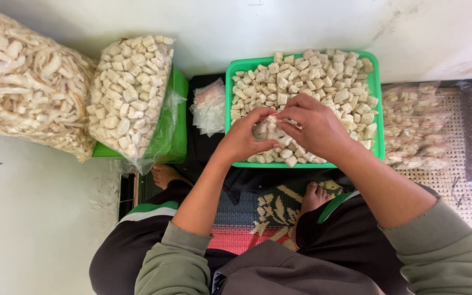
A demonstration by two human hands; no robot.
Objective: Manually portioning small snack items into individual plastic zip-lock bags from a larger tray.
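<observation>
While the person sits on the floor with both feet near the edge of the green rectangular plastic tray (379,109), the two hands meet just over its front part, above the heap of pale square cracker pieces (312,76) that fills it. The left hand (245,139) is curled, thumb and fingers closed around a small clear plastic pouch (261,129) which already seems to have some pieces inside. The right hand (315,127) bends over it from the other side, fingertips pinched at the mouth of the pouch — whether it holds a piece or only the plastic edge, the view does not tell.

The step in hand looks like the filling of one small pouch. The next move probably calls for a steady left grip to keep the mouth open, and small pinches from the right so that nothing falls back.

Left of the tray lies a stack of empty clear pouches (210,106) on a dark cloth; farther left stand a big clear bag of the same square pieces (129,93) and a bigger bag of pale strip-shaped chips (25,82). Right of the tray — on a woven mat (454,180) — rests a pile of filled small pouches (416,125).
</observation>
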